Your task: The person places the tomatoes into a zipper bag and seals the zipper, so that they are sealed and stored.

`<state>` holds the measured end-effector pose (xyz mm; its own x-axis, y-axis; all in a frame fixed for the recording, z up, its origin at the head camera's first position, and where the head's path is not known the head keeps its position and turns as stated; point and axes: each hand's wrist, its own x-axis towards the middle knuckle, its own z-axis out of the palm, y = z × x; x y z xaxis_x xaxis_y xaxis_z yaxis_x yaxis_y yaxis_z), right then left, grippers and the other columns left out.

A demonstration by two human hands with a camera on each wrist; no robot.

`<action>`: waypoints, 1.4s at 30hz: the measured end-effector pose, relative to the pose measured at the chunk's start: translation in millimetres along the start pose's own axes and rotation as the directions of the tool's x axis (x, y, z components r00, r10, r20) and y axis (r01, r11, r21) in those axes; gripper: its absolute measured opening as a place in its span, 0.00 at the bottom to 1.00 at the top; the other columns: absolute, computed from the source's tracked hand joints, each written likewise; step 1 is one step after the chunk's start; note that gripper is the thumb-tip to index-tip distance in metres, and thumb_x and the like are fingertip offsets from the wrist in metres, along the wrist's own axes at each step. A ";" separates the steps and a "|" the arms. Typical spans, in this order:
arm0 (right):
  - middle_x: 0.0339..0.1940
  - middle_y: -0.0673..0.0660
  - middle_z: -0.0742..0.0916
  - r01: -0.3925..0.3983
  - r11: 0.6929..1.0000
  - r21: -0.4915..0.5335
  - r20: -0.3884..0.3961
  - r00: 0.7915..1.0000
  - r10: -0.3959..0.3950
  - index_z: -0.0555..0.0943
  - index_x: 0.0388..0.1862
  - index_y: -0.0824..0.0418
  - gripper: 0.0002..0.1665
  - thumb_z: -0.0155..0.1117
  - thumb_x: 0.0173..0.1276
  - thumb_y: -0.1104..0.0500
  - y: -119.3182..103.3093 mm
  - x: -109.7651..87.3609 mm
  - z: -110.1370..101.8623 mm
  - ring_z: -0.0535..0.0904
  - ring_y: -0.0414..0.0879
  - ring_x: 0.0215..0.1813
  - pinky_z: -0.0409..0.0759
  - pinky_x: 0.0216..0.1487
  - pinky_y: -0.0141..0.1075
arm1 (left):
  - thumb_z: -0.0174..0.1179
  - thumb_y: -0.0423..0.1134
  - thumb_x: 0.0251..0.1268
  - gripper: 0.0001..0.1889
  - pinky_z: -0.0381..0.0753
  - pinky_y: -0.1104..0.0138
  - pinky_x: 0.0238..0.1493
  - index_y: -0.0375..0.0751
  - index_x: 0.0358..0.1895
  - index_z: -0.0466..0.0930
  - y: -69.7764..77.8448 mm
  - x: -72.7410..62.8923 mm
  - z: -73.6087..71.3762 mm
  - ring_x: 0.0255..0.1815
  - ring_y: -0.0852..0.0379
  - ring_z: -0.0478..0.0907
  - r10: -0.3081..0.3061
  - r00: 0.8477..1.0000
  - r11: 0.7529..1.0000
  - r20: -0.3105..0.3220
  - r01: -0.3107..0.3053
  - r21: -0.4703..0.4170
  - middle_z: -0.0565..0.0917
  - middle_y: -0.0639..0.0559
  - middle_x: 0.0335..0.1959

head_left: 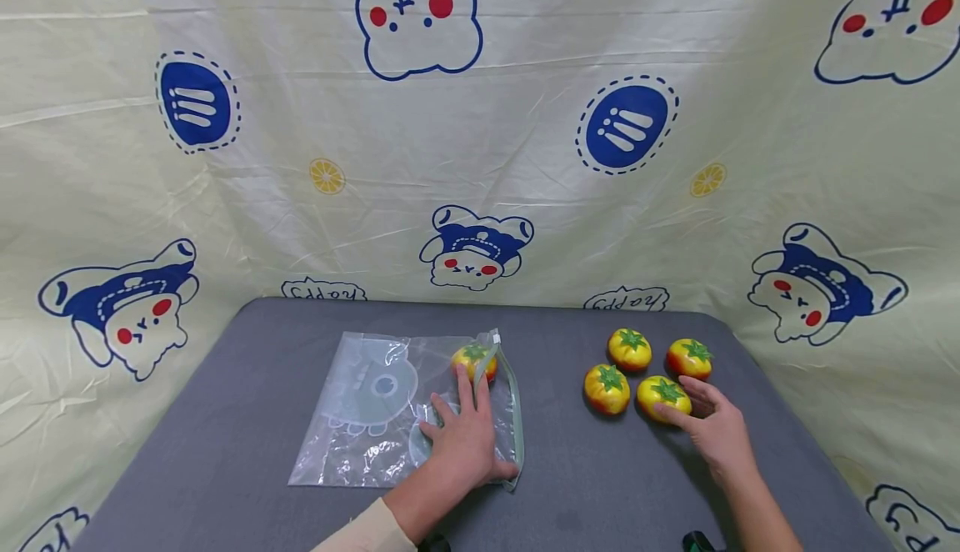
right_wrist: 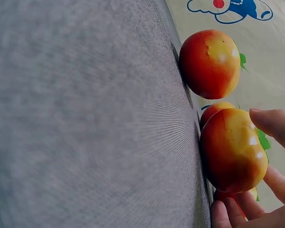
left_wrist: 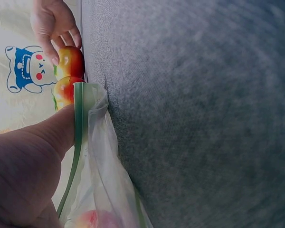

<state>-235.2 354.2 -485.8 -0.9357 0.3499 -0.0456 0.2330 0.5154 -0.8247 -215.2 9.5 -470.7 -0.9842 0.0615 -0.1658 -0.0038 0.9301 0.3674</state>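
A clear zip bag (head_left: 360, 460) with a printed design lies flat, its green-edged mouth toward the right. One red-and-yellow tomato (head_left: 465, 355) with a green star-shaped top shows within the bag's upper right. My left hand (head_left: 465, 444) rests on the bag near the mouth with fingers spread, fingertips at that tomato and thumb at the mouth's near corner. To the right, my right hand (head_left: 716, 427) holds the nearest loose tomato (head_left: 660, 393), thumb across its front and fingers round its far side. In the right wrist view this tomato (right_wrist: 232, 152) sits at the table surface, fingertips partly hidden behind it.
Beside the held one stand other loose tomatoes: a left one (head_left: 606, 391), a back one (head_left: 628, 350) and a right one (head_left: 688, 358). The grey table (head_left: 555, 485) ends at a pale patterned cloth (head_left: 540, 160) hung behind it and along both sides.
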 end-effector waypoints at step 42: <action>0.77 0.73 0.67 -0.073 0.996 0.052 0.072 0.995 0.069 0.62 0.76 0.67 0.50 0.77 0.64 0.50 3.5 3.1 -1.0 0.65 0.67 0.74 0.65 0.73 0.59 | 0.84 0.65 0.30 0.74 0.62 0.22 0.62 0.47 0.83 0.47 -0.6 -0.6 1.3 0.77 0.16 0.50 0.001 1.000 1.000 -0.011 -0.001 0.010 0.36 0.40 0.86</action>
<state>-237.0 357.9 -488.2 -0.9340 0.3273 -0.1433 0.2867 0.4470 -0.8474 -214.3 9.4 -471.9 -0.9862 0.0584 -0.1551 -0.0011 0.9335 0.3585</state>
